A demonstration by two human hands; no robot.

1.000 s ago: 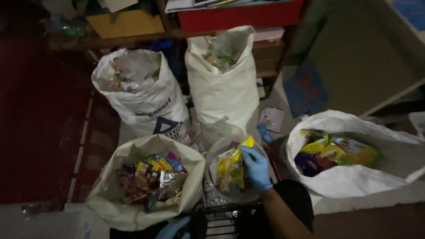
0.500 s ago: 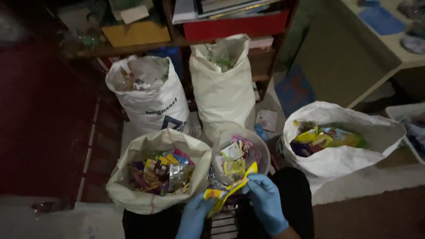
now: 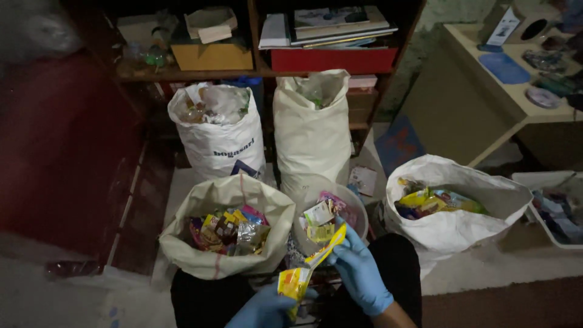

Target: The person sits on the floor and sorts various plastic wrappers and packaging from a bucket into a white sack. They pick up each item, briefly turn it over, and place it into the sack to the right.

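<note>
Dim storeroom floor [image 3: 486,285], dark shelf unit [image 3: 255,73] behind, beige desk [image 3: 480,91] off to the right. We sat low with five open containers fanned around our knees, so each one was an arm's reach away.

Both hands wore blue gloves. Our left hand [image 3: 264,310] was closed around the bottom end of a yellow wrapper [image 3: 303,273]; our right hand [image 3: 358,267] pinched its top end between thumb and fingers. The wrapper was stretched taut between them, above our lap, just in front of the round tub [image 3: 358,212].

Layout around it:
- Cream sack [image 3: 225,267] left of the tub, mouth rolled down, mixed foil wrappers inside.
- Tub held small sachets, nearest the right hand.
- White sack [image 3: 461,225] to the right, lying slumped, yellow and blue packets showing.
- Two tall sacks at the back: printed sack [image 3: 221,146] with clear plastic, plain sack [image 3: 313,133] beside it, contents unclear.

Rolled rims kept the mouths open for one-handed drops, we judged.
</note>
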